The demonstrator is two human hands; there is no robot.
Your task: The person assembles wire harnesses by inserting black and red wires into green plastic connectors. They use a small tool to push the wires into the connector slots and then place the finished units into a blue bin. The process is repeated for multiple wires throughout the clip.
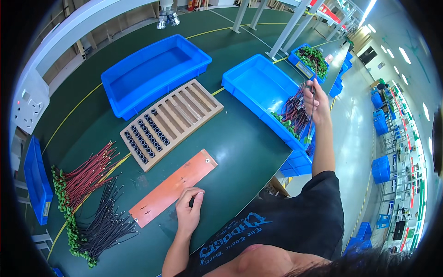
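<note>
Over the blue bin (pixel 258 85) at the table's far right edge, your right arm stretches out nearly straight, and your right hand (pixel 315 102) is pinched shut around a thin dark wire (pixel 312 115) that hangs almost straight down from your fingers, its green connector (pixel 307 139) at the bottom end, just above the heap of red and black wires (pixel 291 116) in the bin's near corner. Your left hand (pixel 189 210) rests on the green table (pixel 240 152), fingers curled closed around a small dark piece, touching the near end of the orange plate (pixel 173 185), which lies flat and runs diagonally toward the slotted wooden tray (pixel 171 121).
</note>
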